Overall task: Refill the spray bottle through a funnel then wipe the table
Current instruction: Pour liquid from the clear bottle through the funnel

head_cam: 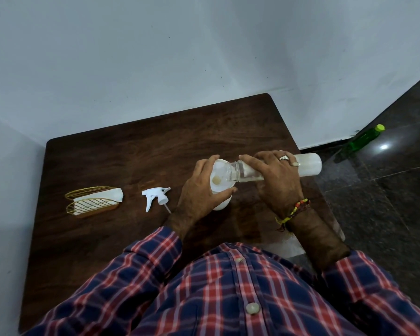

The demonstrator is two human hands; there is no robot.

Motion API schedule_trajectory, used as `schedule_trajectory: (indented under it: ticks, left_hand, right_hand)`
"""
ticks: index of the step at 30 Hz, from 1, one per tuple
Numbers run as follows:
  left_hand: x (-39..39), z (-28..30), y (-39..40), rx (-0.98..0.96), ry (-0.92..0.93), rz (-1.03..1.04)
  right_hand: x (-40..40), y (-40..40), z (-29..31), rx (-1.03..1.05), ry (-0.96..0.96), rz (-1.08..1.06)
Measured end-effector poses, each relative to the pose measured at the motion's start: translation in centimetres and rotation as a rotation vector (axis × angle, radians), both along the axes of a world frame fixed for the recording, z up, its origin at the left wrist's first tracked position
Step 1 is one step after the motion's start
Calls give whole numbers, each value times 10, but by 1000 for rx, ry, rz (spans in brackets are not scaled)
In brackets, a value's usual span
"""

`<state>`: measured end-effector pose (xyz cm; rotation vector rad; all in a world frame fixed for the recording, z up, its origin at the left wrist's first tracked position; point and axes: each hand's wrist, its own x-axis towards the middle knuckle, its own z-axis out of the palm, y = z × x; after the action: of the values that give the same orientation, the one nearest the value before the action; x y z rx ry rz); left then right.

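Observation:
A white spray bottle stands on the dark wooden table with a white funnel in its neck. My left hand grips the funnel and the top of the bottle. My right hand holds a clear plastic bottle tipped on its side, its open mouth over the funnel. The white trigger spray head lies loose on the table to the left of my left hand.
A gold wire holder with white napkins sits at the table's left. A green bottle with a yellow-green cap stands on the dark tiled floor at the right, by the wall. The table's right edge is just beyond my right hand.

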<state>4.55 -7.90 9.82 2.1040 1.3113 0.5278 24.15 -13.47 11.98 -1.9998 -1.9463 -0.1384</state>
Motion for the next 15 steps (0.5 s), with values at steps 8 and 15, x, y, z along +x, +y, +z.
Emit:
schedule_trajectory:
  ticks: [8,15]
  left_hand:
    - [0,-1,0,12,2,-1]
    - [-1,-2,0,10,-6,-3]
  right_hand:
    - [1,0,-2,4,6,-2]
    - [-1,0,0,18,6,1]
